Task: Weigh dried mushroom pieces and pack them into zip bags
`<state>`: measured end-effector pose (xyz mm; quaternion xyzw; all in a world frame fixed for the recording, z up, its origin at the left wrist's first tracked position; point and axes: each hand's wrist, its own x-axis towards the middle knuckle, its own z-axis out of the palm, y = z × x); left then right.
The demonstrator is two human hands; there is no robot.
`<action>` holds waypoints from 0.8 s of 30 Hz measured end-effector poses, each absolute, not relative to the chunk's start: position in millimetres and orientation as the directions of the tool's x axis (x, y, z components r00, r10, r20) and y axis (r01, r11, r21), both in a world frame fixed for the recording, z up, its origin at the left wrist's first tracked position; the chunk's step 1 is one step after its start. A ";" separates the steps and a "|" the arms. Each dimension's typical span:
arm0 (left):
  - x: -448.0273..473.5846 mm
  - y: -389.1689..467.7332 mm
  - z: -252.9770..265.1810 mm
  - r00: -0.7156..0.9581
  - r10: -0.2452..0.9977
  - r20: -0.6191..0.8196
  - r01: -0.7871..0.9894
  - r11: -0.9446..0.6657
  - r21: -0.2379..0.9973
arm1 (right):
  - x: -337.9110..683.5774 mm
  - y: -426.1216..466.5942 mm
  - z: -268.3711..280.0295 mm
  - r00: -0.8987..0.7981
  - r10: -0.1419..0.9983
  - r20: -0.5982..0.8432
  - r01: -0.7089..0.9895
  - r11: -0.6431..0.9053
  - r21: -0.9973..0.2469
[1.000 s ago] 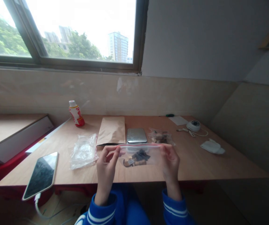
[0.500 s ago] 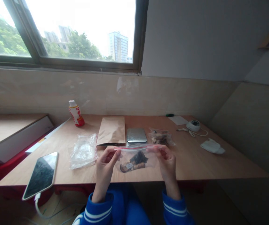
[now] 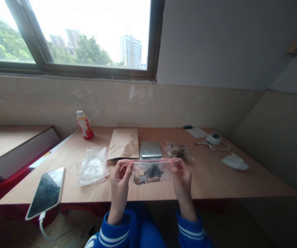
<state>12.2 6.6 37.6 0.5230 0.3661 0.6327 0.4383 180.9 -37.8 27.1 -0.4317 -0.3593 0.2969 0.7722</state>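
Note:
A clear zip bag (image 3: pixel 152 171) with a red seal strip holds several small dark and tan pieces. I hold it level above the near edge of the wooden table (image 3: pixel 210 179). My left hand (image 3: pixel 121 181) pinches its left end at the seal, and my right hand (image 3: pixel 181 177) pinches the right end. Both sleeves are blue with white stripes.
Behind the bag lie a brown paper pouch (image 3: pixel 124 144), a small silver scale (image 3: pixel 151 149) and another filled zip bag (image 3: pixel 177 151). Crumpled clear plastic (image 3: pixel 93 166) and a charging phone (image 3: pixel 45 193) lie left; a red-white bottle (image 3: pixel 83 125) stands behind. A white device (image 3: pixel 213 138) and tissue (image 3: pixel 233 162) sit right.
My hands have drawn closer together along the seal strip, and the bag dipped slightly, then rose again. Nothing on the table has moved.

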 end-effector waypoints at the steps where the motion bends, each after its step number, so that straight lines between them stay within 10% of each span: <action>1: 13.8 6.7 37.0 -0.056 0.943 0.328 -0.190 -0.333 0.924 | 179.0 -37.0 27.8 0.541 0.785 0.302 -0.182 0.460 -0.869; 24: 17.8 2.5 32.2 -0.041 0.953 0.301 -0.159 -0.303 0.940 | 177.3 -37.9 24.5 0.548 0.755 0.360 0.005 0.427 -0.904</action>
